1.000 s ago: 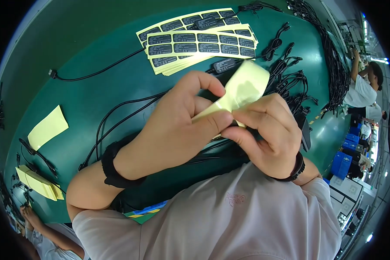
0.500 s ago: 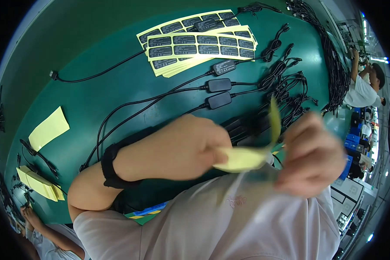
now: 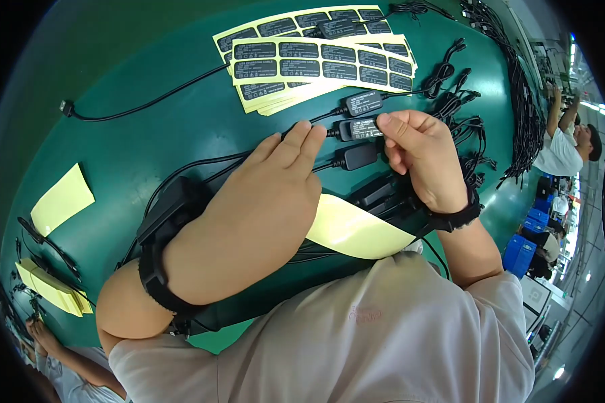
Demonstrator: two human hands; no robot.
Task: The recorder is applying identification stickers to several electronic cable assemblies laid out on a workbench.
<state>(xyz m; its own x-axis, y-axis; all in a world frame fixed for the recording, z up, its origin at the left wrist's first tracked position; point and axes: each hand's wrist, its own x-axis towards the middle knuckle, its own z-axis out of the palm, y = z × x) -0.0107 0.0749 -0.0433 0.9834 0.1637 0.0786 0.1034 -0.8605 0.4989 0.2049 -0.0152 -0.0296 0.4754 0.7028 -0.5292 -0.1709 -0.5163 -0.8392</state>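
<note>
The dark label (image 3: 363, 128) lies over the middle black box (image 3: 343, 131), its right end pinched between the right hand's (image 3: 423, 158) thumb and finger — that box was bare a moment ago, so its labelling looks well along. To the left, the left hand (image 3: 272, 188) stretches its fingers over the cord; whether it grips the yellow strip (image 3: 359, 232) I can't tell. The nearer box (image 3: 360, 156) is bare; label sheets (image 3: 257, 51) lie farther off.
</note>
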